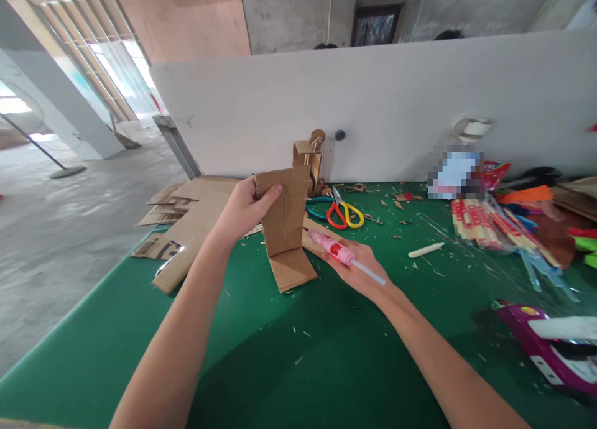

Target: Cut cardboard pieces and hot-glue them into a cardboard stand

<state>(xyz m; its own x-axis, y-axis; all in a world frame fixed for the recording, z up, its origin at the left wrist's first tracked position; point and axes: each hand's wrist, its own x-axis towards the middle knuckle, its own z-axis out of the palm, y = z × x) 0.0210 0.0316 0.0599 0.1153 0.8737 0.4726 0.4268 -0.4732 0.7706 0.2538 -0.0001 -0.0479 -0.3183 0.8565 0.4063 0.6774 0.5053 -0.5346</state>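
Observation:
My left hand [247, 208] pinches the upper left edge of a bent cardboard piece [286, 221]. Its tall panel stands upright, and its short bottom flap lies towards me on the green table. To the right, my right hand [357, 264] is beside a pink glue pen or tube [333, 247] with a pale stick coming out of its rear end. The fingers are mostly hidden behind the tube and a flat cardboard strip [317, 236], so what they grip is unclear. Behind the bent piece stands a small cardboard structure [308, 158] with a round disc on top.
Red and yellow handled scissors [345, 214] lie behind my right hand. Cardboard sheets [200, 205] are stacked at the left. On the right are a white stick [426, 250], packaged sticks [480, 224] and a purple glue gun-like tool [545, 345]. A white partition [396, 106] borders the table's back.

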